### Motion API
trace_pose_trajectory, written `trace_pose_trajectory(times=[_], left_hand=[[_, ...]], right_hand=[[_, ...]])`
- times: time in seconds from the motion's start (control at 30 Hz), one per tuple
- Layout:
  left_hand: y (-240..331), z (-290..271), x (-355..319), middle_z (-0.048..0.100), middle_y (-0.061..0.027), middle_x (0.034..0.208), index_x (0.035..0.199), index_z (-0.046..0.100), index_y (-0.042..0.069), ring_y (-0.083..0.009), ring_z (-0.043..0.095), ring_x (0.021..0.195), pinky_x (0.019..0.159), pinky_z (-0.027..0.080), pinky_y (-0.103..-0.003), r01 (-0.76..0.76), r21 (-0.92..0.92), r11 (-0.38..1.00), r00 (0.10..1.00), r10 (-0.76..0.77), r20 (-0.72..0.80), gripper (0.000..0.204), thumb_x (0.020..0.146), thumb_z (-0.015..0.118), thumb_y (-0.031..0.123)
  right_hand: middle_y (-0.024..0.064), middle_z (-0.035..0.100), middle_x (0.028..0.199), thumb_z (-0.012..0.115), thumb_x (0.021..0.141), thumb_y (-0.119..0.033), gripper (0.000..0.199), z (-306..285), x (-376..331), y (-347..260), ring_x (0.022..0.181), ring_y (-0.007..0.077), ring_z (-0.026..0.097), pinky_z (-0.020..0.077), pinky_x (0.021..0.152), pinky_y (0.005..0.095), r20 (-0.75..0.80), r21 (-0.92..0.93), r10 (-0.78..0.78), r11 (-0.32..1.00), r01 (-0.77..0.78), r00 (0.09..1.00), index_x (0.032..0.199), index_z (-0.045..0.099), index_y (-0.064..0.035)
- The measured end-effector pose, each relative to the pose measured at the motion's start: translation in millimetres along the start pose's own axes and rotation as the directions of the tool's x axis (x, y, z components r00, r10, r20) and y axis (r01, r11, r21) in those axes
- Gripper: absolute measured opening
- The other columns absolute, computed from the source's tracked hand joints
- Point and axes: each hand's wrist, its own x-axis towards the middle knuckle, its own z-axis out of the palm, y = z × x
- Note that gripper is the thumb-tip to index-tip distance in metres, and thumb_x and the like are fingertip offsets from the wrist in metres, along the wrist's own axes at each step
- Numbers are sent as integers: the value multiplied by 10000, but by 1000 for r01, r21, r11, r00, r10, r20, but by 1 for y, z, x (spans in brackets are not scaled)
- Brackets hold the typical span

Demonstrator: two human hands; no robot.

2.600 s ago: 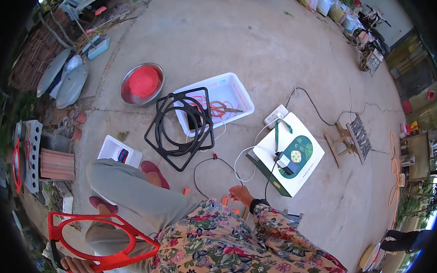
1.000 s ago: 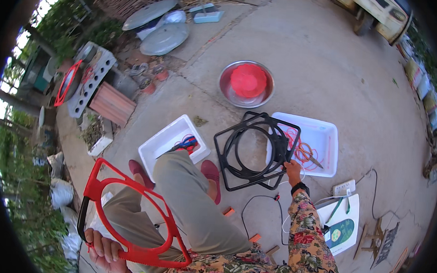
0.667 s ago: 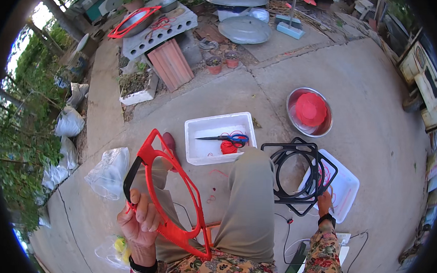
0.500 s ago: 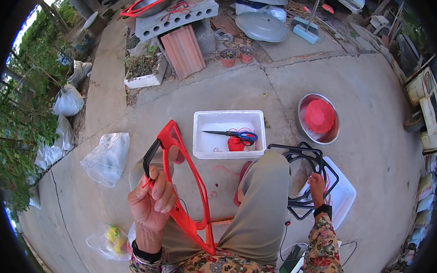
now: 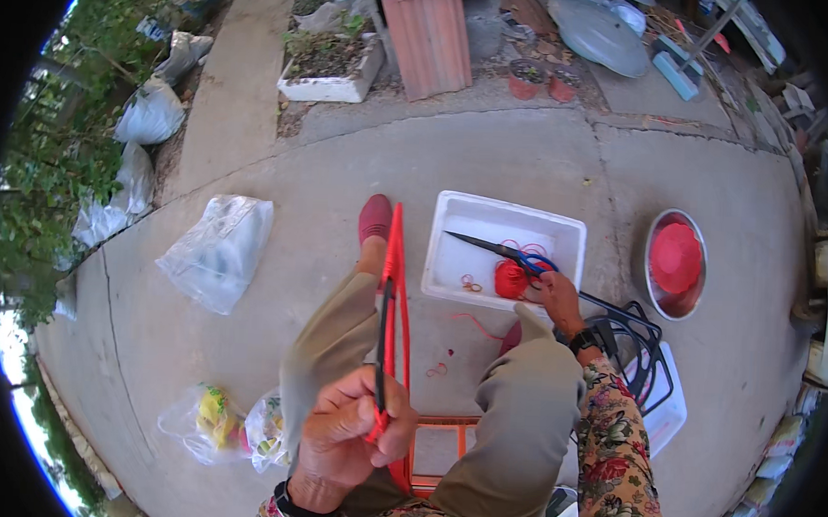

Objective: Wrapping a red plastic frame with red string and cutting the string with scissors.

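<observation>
Pinched in my left hand (image 5: 356,432) is a red polygonal frame (image 5: 395,258) partly wrapped with a black strip (image 5: 382,350). The frame stands upright and shows nearly edge-on. My right hand (image 5: 560,300) reaches into the near right corner of a white foam box (image 5: 442,260), fingers closed at the blue handles of the scissors (image 5: 488,246). The black blades point left across the box. Beside the handles lies a ball of red cord (image 5: 511,279), with small loose loops next to it.
Black frames (image 5: 646,347) rest on a white tray (image 5: 671,408) by my right forearm. A metal basin (image 5: 657,301) holds a red bowl-like piece (image 5: 675,258). Plastic bags (image 5: 218,250) lie at left; a foam planter (image 5: 329,88) and flowerpots (image 5: 526,77) stand farther off.
My right hand has left the black frames and moved to the scissors in the box. My left hand has turned the red frame edge-on. The whole view has shifted.
</observation>
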Motion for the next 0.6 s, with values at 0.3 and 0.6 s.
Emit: trace_pose_trajectory(times=[0.3, 0.6], left_hand=[[-18, -17, -14, 496, -58, 730, 957, 519, -14, -78, 405, 552, 513, 324, -206, 151, -165, 975, 988, -154, -5, 276, 945, 542, 260], [-19, -19, -33, 488, 3, 731, 998, 480, 15, -44, 425, 563, 491, 330, -200, 240, -66, 969, 971, -238, 30, 279, 949, 551, 281]], right_hand=[[157, 546, 1162, 588, 808, -147, 383, 34, 58, 18, 1087, 357, 488, 413, 919, 455, 253, -317, 57, 948, 27, 966, 1177, 550, -54], [107, 607, 1047, 635, 805, -246, 354, 60, 80, 4, 1013, 313, 533, 423, 819, 475, 346, -407, 11, 903, 139, 938, 1099, 582, -58]])
